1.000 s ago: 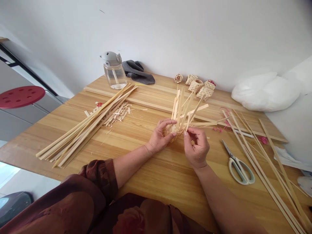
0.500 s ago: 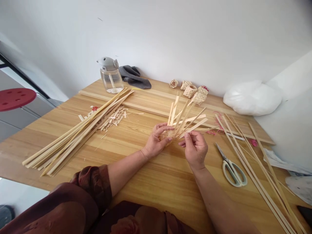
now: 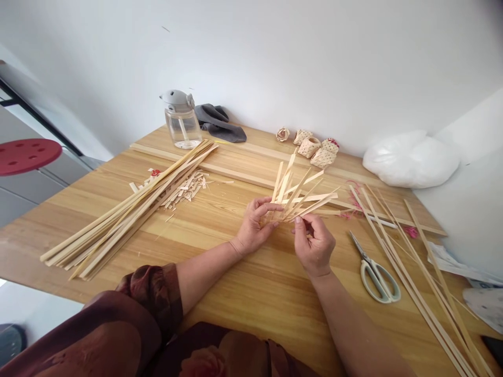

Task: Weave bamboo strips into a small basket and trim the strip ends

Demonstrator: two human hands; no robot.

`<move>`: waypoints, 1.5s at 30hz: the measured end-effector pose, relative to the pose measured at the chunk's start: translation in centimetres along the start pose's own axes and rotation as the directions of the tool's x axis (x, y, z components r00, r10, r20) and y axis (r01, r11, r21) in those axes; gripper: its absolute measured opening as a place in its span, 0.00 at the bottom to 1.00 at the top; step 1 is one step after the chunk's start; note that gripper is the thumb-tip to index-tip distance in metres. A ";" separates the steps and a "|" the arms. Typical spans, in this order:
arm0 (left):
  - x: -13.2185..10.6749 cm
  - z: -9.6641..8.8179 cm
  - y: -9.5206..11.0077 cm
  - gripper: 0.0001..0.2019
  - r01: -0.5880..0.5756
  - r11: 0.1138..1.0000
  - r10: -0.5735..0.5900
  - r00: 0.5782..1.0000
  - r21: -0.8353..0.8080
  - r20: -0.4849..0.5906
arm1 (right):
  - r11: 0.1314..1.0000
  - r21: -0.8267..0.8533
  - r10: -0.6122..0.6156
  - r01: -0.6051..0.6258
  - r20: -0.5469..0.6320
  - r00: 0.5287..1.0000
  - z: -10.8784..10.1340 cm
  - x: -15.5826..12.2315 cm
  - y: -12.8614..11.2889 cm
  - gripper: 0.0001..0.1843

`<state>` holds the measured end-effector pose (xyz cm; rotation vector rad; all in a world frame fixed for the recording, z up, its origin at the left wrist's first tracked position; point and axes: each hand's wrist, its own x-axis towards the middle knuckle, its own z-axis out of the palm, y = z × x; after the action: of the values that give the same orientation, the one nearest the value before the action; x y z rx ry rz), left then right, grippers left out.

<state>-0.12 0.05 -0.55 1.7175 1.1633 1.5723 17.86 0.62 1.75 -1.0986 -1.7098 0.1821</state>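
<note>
Home room set up for craft, not a proper workshop. Plain white wall (image 3: pixel 275 63), a domestic pine table (image 3: pixel 275 293), and a red stool (image 3: pixel 27 156) off beyond the left hand (image 3: pixel 253 228). Also past that hand: a clear drinking bottle (image 3: pixel 183 123) with a grey lid and a grey cloth (image 3: pixel 218 123) - everyday stuff. Half-woven bamboo strips (image 3: pixel 298 196) sit between the hands, small woven pieces (image 3: pixel 314 146) lie beyond them. Right of the right hand (image 3: pixel 314 246): household scissors (image 3: pixel 375 277) and a white plastic bag (image 3: pixel 411 159) - no benches, no fixed tooling in view.
</note>
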 end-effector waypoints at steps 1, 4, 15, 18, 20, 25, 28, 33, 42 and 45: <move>0.0 0.0 0.0 0.15 0.001 1.000 -0.001 1.000 -0.006 0.000 | 1.000 0.002 -0.002 0.002 -0.003 1.000 0.0 0.0 0.0 0.05; 0.0 -0.1 -0.1 0.16 0.002 1.000 -0.002 1.000 -0.023 -0.003 | 0.998 0.057 0.039 -0.038 -0.011 0.999 0.3 -0.2 0.2 0.05; 0.1 0.0 -0.8 0.26 -0.019 0.998 0.019 1.000 -0.057 0.007 | 0.934 0.325 0.160 -0.145 -0.020 0.987 0.9 -0.4 0.1 0.09; 0.1 0.1 -1.1 0.28 0.015 0.996 -0.017 1.000 -0.093 -0.023 | 0.904 0.393 0.184 -0.169 0.000 0.983 0.8 -0.4 -0.2 0.10; 0.2 0.3 -1.2 0.29 0.083 0.978 -0.092 0.995 -0.193 -0.038 | 0.891 0.430 0.164 -0.147 -0.003 0.986 0.7 -0.4 -0.4 0.12; 0.5 0.5 -1.3 0.31 0.211 0.848 -0.272 0.961 -0.487 -0.057 | 0.904 0.423 0.096 -0.066 -0.050 0.994 0.4 -0.4 -0.6 0.13; 0.8 0.5 -1.5 0.32 0.228 0.809 -0.309 0.949 -0.541 -0.061 | 0.917 0.388 0.112 -0.095 -0.023 0.993 0.2 -0.5 -0.4 0.13; 1.0 0.5 -1.7 0.33 0.240 0.794 -0.346 0.934 -0.559 -0.090 | 0.953 0.288 0.075 -0.099 0.093 0.993 0.1 -0.6 -1.0 0.25; 1.0 0.5 -1.5 0.33 0.256 0.709 -0.398 0.914 -0.657 -0.073 | 0.895 -0.443 0.100 -0.049 0.090 0.991 -8.7 -1.8 6.7 0.14; 1.0 0.6 -1.4 0.33 0.261 0.657 -0.427 0.902 -0.707 -0.064 | 0.675 -0.691 0.346 -0.259 -0.014 0.938 -14.5 -3.9 10.2 0.19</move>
<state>0.05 1.69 -1.34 0.7824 0.7765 1.6796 35.72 -1.86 -0.55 -1.9698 -1.7247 -0.2154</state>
